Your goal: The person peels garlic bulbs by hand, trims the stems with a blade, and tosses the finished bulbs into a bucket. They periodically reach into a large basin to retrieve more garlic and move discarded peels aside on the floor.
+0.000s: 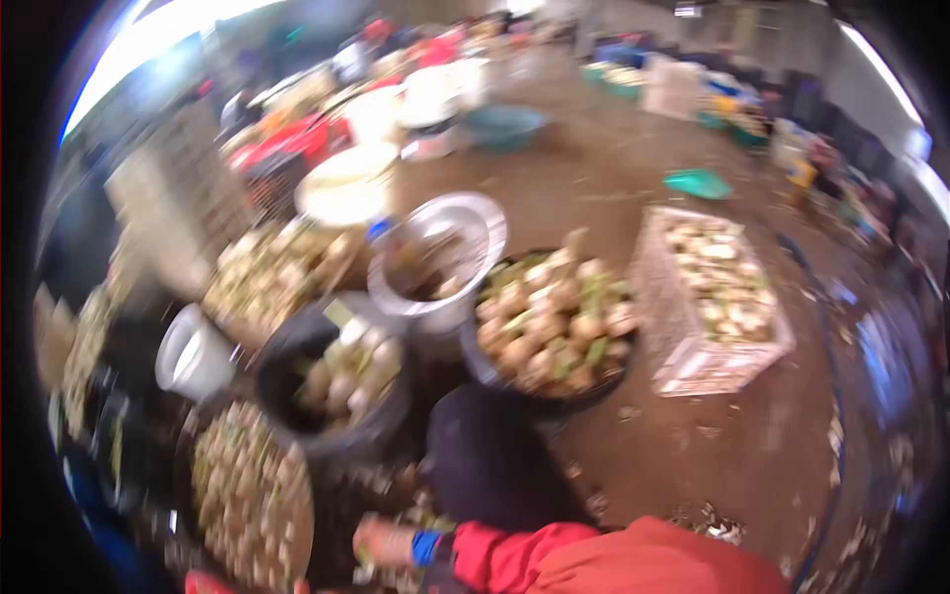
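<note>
My right hand, in a red sleeve with a blue band at the wrist, reaches low at the bottom of the view. Its fingers look curled round something pale and greenish, blurred by motion. Under and around it lie green and white scraps. Left of it stands a wide round container of small peeled onions. A dark bucket above it holds larger white onions. Beyond my dark-trousered knee is a tub heaped with brownish onions. My left hand does not show.
A pale crate of onions stands at the right. A white basin, a white bucket and another onion heap are near. A dark hose crosses the floor at right. More tubs and blurred people are farther back.
</note>
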Motion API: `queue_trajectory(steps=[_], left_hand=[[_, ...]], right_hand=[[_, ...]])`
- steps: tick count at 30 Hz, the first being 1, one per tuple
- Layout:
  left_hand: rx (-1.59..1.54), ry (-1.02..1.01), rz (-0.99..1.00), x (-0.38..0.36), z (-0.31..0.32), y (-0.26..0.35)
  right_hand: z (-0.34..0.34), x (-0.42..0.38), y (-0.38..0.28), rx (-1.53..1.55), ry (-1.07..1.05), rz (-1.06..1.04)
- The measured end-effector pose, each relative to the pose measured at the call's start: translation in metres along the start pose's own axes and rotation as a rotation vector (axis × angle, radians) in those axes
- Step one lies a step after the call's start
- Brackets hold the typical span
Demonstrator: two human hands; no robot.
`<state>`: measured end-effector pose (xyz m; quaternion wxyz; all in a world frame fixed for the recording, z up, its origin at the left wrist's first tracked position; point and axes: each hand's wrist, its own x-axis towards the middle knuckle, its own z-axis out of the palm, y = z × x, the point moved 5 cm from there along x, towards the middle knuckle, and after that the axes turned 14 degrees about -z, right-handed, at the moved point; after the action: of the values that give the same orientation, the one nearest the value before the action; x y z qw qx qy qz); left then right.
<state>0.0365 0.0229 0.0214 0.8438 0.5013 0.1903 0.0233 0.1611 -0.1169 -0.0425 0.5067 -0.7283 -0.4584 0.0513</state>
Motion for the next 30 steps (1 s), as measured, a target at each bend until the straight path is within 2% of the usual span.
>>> queue_trajectory(steps=[1, 2, 3, 4, 5, 6, 8, 9, 11, 12, 15, 16, 17, 19, 21, 22, 24, 25, 27, 28, 29, 30], left_hand=[[-0.246, -0.144, -0.003, 0.003, 0.002, 0.004], [-0.349, -0.517, -0.135, 0.006, 0.014, 0.018], [-0.380, -0.136, -0.125, 0.006, 0.014, 0.017], [-0.407, 0.213, -0.083, 0.006, 0.015, 0.014], [-0.305, 0.380, -0.031, 0.001, 0.002, 0.009], [-0.288, 0.286, 0.023, 0.006, -0.013, -0.001], [-0.070, 0.399, 0.103, 0.009, -0.022, -0.007], [0.016, 0.426, 0.097, 0.006, -0.020, -0.005], [0.253, 0.458, 0.184, 0.010, -0.032, -0.011], [0.265, 0.521, 0.187, 0.006, -0.017, -0.004], [0.274, 0.463, 0.122, 0.008, -0.010, -0.015], [0.266, 0.375, 0.073, 0.010, -0.007, -0.018], [0.269, 0.374, 0.069, 0.010, -0.007, -0.019], [0.308, 0.335, 0.010, 0.012, -0.005, -0.025], [0.275, 0.346, 0.069, 0.015, -0.001, -0.027], [0.228, 0.404, 0.078, 0.014, -0.001, -0.025], [0.131, 0.510, 0.060, 0.013, -0.003, -0.019], [0.130, 0.511, 0.062, 0.013, -0.008, -0.020], [0.066, 0.590, 0.075, 0.013, -0.023, -0.021], [0.042, 0.628, 0.070, 0.010, -0.024, -0.020], [0.042, 0.632, 0.073, 0.012, -0.024, -0.019], [-0.017, 0.671, 0.063, 0.011, -0.026, -0.020]], right_hand=[[0.016, -0.006, 0.007, -0.224, -0.169, -0.236], [-0.010, -0.005, -0.017, 0.201, -0.355, 0.339], [0.032, -0.011, 0.012, 0.015, -0.451, 0.069], [0.026, -0.011, 0.000, 0.169, -0.421, 0.195], [0.026, -0.010, -0.001, 0.118, -0.343, 0.124], [0.021, -0.004, -0.011, 0.123, -0.185, 0.060], [-0.002, 0.017, -0.046, 0.412, -0.132, 0.349], [-0.002, 0.020, -0.054, 0.551, -0.049, 0.212], [0.011, 0.021, -0.056, 0.639, 0.015, 0.101], [0.014, 0.022, -0.060, 0.641, 0.013, 0.101], [0.018, 0.021, -0.065, 0.650, 0.033, 0.149], [0.017, 0.022, -0.063, 0.504, 0.010, 0.152], [0.016, 0.023, -0.062, 0.358, -0.012, 0.153], [0.016, 0.024, -0.060, 0.330, 0.001, 0.124], [0.016, 0.027, -0.058, 0.242, 0.065, -0.001], [0.015, 0.027, -0.057, 0.243, 0.064, 0.000], [0.011, 0.026, -0.052, 0.549, 0.138, 0.118], [0.007, 0.027, -0.053, 0.549, 0.137, 0.116], [0.005, 0.026, -0.048, 1.033, 0.258, 0.344], [0.001, 0.030, -0.043, 1.033, 0.293, 0.301], [-0.001, 0.030, -0.042, 1.350, 0.415, 0.338], [-0.007, 0.032, -0.042, 1.379, 0.475, 0.314]])
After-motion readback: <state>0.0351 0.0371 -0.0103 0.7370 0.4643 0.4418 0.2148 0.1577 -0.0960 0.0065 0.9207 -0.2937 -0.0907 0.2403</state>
